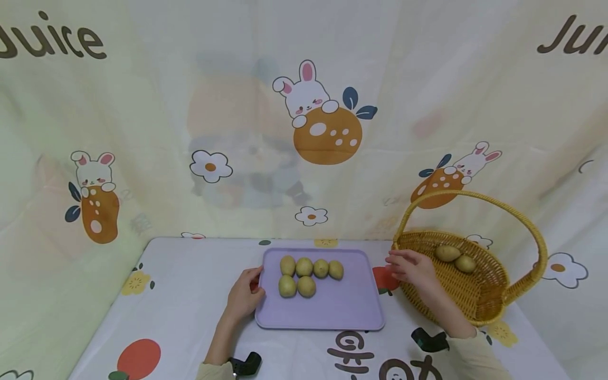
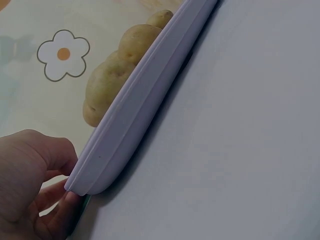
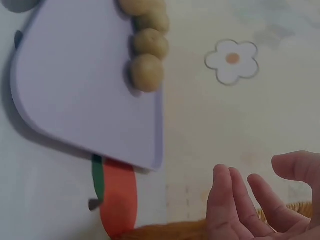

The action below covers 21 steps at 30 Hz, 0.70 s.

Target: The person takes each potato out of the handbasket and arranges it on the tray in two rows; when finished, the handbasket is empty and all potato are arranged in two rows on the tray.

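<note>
A lilac tray (image 1: 332,311) lies on the table with several potatoes (image 1: 306,286) in two rows toward its left and far side. At the tray's left edge, my left hand (image 1: 245,295) pinches the rim; the left wrist view shows the thumb at the rim and fingers (image 2: 55,212) beneath it. Between the tray and a yellow wicker basket (image 1: 467,301), my right hand (image 1: 414,268) hovers by the basket's left rim, fingers extended and nothing held. Two potatoes (image 1: 455,258) lie inside the basket on its far side. In the right wrist view the right fingers (image 3: 220,200) are spread apart from the thumb.
The basket's tall arched handle (image 1: 475,196) rises over its opening. A printed cloth (image 1: 190,295) covers the table, and a patterned curtain (image 1: 247,105) hangs right behind it. Dark wrist devices (image 1: 429,340) sit at both forearms.
</note>
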Motion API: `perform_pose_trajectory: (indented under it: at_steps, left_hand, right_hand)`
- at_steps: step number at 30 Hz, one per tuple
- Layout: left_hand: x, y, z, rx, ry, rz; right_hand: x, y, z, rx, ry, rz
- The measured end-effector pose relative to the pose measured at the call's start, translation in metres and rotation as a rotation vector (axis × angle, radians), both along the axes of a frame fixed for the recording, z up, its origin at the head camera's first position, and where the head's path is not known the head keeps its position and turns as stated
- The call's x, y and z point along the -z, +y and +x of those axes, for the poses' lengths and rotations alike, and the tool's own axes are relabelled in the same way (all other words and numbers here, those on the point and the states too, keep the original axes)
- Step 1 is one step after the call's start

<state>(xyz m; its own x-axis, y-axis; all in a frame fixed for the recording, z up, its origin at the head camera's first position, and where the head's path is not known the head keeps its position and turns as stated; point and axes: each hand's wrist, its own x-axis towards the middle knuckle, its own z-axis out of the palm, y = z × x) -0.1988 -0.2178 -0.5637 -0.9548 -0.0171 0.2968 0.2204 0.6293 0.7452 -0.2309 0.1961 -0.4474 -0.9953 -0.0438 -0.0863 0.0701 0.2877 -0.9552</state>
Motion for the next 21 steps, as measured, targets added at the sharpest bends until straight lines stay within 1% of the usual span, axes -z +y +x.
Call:
perform_pose_trajectory:
  at_steps: [2, 4, 11, 14, 21]
  left_hand:
    - [0.000, 0.000, 0.000, 0.005, 0.003, 0.000]
    - [0.000, -0.001, 0.000, 0.008, 0.005, 0.000]
    - [-0.001, 0.000, -0.001, 0.013, 0.014, 0.005]
    - [-0.001, 0.000, 0.000, 0.007, 0.006, 0.012]
    - [-0.001, 0.001, 0.002, 0.002, 0.001, 0.012]
  right_hand:
    - [-0.002, 0.006, -0.001, -0.001, 0.009, -0.019]
    - [-0.004, 0.013, -0.002, 0.004, 0.018, -0.017]
    - [-0.005, 0.036, -0.012, 0.031, -0.002, -0.034]
    - [-0.005, 0.044, -0.016, 0.036, 0.013, -0.017]
    - [-0.009, 0.067, -0.024, 0.087, 0.013, 0.014]
